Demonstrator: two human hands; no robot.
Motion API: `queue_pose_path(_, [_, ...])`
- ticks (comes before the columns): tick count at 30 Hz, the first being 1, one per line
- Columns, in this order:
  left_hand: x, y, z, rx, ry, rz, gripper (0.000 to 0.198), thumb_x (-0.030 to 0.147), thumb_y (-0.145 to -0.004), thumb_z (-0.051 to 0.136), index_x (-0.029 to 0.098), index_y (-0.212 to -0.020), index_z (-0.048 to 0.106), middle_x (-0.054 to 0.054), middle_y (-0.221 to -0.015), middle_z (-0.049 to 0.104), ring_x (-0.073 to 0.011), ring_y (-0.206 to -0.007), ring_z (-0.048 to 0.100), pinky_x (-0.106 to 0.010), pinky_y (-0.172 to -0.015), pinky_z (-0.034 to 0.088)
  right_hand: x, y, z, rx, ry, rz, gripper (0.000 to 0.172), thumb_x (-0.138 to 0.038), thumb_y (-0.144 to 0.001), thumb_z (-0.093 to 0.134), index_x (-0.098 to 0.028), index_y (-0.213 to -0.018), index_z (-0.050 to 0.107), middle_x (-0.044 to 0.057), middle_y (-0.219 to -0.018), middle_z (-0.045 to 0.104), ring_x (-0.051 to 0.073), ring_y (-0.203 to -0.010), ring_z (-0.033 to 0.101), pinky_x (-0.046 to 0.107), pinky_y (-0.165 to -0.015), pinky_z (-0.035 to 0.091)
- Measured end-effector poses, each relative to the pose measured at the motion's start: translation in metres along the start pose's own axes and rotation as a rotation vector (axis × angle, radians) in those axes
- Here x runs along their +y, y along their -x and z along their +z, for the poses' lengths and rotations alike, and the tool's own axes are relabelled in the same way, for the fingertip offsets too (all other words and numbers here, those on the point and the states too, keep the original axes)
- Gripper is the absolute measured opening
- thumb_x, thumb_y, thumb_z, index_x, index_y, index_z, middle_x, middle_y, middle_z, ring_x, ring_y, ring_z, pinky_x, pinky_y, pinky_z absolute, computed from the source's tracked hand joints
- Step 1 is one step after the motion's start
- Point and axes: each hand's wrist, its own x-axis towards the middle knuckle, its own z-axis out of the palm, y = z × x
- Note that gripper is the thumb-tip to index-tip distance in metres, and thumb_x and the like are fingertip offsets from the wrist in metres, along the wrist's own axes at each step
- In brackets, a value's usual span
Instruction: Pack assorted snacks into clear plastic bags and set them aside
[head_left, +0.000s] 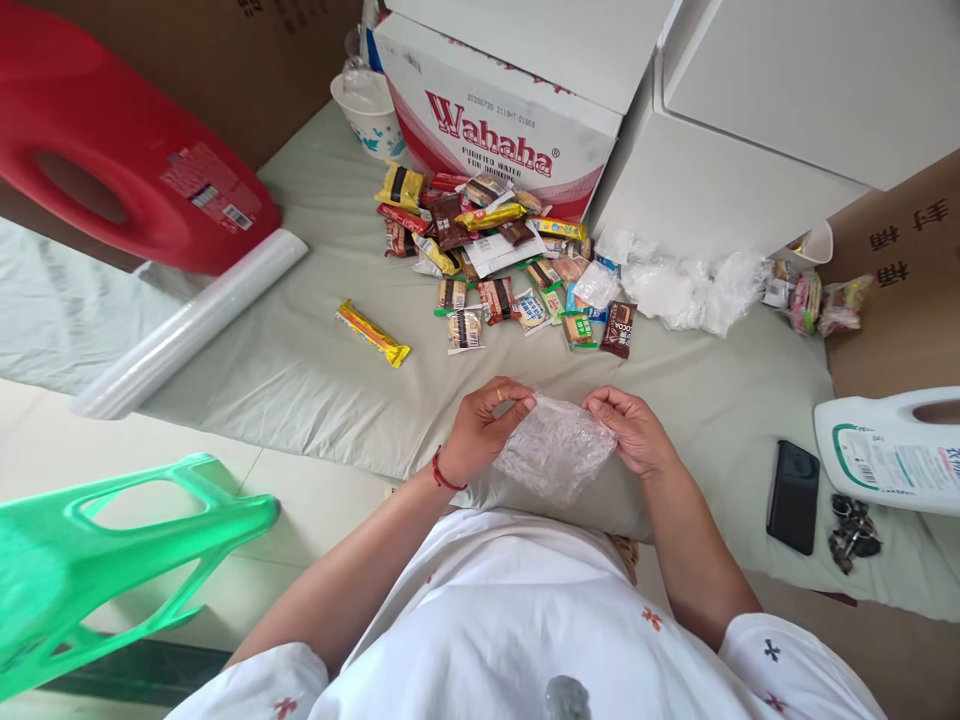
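Observation:
Between my hands hangs a crumpled clear plastic bag (556, 450), pinched along its upper edge. My left hand (487, 425) grips the bag's left corner between thumb and fingers. At the opposite corner my right hand (630, 428) is closed on the plastic. Just beyond lies a heap of small wrapped snacks (480, 225), with a brown cocoa packet (618, 330) and a green-edged biscuit packet (580, 330) at its near side. One yellow snack bar (373, 333) rests apart, to the left. More crumpled clear bags (690, 285) are piled right of the heap.
A Wahaha carton (502, 120) and white boxes (750, 130) stand behind. To the left are a red jug (120, 150), a plastic film roll (195, 325) and a green stool (135, 540). A phone (793, 497), keys (853, 530) and a white bottle (885, 450) lie right.

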Motion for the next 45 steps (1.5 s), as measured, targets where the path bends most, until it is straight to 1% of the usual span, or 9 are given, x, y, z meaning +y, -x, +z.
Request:
queue_pose_path(3, [-0.006, 0.0, -0.005, 0.013, -0.042, 0.016, 0.019, 0.042, -0.086, 0.072, 0.023, -0.084, 0.076, -0.004, -0.086, 0.067, -0.0187, -0.081, 0.061, -0.033, -0.082, 0.047, 0.004, 0.001, -0.002, -0.02, 0.006, 0.012, 0.047, -0.062, -0.067, 0.085, -0.019, -0.081, 0.071, -0.004, -0.061, 0.055, 0.01, -0.052, 0.041, 0.022, -0.047, 0.03])
queue_pose_path(9, [0.004, 0.011, -0.005, 0.41, -0.427, 0.208, 0.019, 0.03, -0.079, 0.078, 0.023, -0.095, 0.07, -0.006, -0.1, 0.065, -0.0245, -0.102, 0.058, -0.038, -0.095, 0.043, 0.003, 0.011, 0.0, -0.089, -0.094, 0.025, 0.043, -0.054, -0.07, 0.086, -0.021, -0.096, 0.074, -0.005, -0.065, 0.055, 0.01, -0.055, 0.045, 0.023, -0.05, 0.038])
queue_pose_path(13, [0.027, 0.031, 0.011, 0.092, -0.289, 0.09, 0.026, 0.043, -0.095, 0.061, 0.022, -0.079, 0.064, -0.001, -0.072, 0.06, -0.0159, -0.068, 0.052, -0.03, -0.069, 0.042, -0.001, 0.02, 0.009, -0.081, -0.15, -0.047, 0.043, -0.048, -0.073, 0.087, -0.023, -0.106, 0.074, -0.002, -0.077, 0.06, 0.013, -0.069, 0.055, 0.025, -0.061, 0.051])
queue_pose_path(17, [0.03, 0.035, 0.032, -0.117, -0.15, -0.074, 0.037, 0.056, -0.091, 0.063, 0.021, -0.079, 0.063, 0.0, -0.07, 0.059, -0.0149, -0.065, 0.049, -0.028, -0.061, 0.037, -0.004, 0.027, 0.022, -0.091, -0.087, -0.139, 0.042, -0.047, -0.078, 0.084, -0.025, -0.111, 0.071, -0.001, -0.079, 0.064, 0.014, -0.07, 0.058, 0.027, -0.062, 0.053])
queue_pose_path(25, [0.014, 0.026, 0.031, -0.008, 0.113, -0.205, 0.049, 0.065, -0.087, 0.064, 0.02, -0.07, 0.053, 0.004, -0.063, 0.043, -0.0117, -0.061, 0.037, -0.027, -0.058, 0.029, -0.002, 0.029, 0.018, -0.03, 0.0, -0.21, 0.03, -0.043, -0.081, 0.082, -0.022, -0.101, 0.072, 0.001, -0.079, 0.068, 0.014, -0.071, 0.06, 0.025, -0.058, 0.05])
queue_pose_path(31, [0.017, 0.028, 0.019, 0.039, 0.185, -0.18, 0.042, 0.057, -0.091, 0.064, 0.019, -0.073, 0.059, 0.003, -0.067, 0.055, -0.0116, -0.063, 0.044, -0.026, -0.063, 0.035, 0.0, 0.032, 0.012, 0.022, 0.037, -0.25, 0.025, -0.045, -0.086, 0.077, -0.023, -0.096, 0.071, 0.0, -0.078, 0.065, 0.012, -0.066, 0.055, 0.025, -0.059, 0.049])
queue_pose_path(36, [0.014, 0.029, 0.021, -0.003, 0.257, -0.203, 0.038, 0.053, -0.092, 0.065, 0.019, -0.074, 0.064, 0.001, -0.067, 0.059, -0.0122, -0.064, 0.048, -0.026, -0.063, 0.037, 0.002, 0.038, 0.027, -0.108, 0.36, -0.487, 0.026, -0.037, -0.084, 0.08, -0.025, -0.106, 0.072, 0.004, -0.103, 0.066, 0.017, -0.089, 0.062, 0.029, -0.077, 0.054])
queue_pose_path(39, [0.013, 0.029, 0.023, 0.042, 0.265, -0.19, 0.038, 0.052, -0.092, 0.065, 0.019, -0.073, 0.063, 0.003, -0.064, 0.057, -0.0115, -0.062, 0.047, -0.026, -0.063, 0.037, 0.004, 0.038, 0.034, -0.075, 0.44, -0.538, 0.01, -0.033, -0.094, 0.069, -0.024, -0.096, 0.071, 0.001, -0.088, 0.065, 0.014, -0.078, 0.061, 0.027, -0.071, 0.051])
queue_pose_path(45, [0.01, 0.031, 0.022, 0.081, 0.381, -0.199, 0.027, 0.045, -0.088, 0.072, 0.019, -0.078, 0.07, 0.0, -0.075, 0.064, -0.0123, -0.071, 0.053, -0.026, -0.069, 0.043, 0.004, 0.04, 0.027, -0.079, 0.46, -0.557, 0.011, -0.034, -0.097, 0.066, -0.023, -0.094, 0.069, 0.0, -0.085, 0.063, 0.013, -0.075, 0.059, 0.026, -0.068, 0.049])
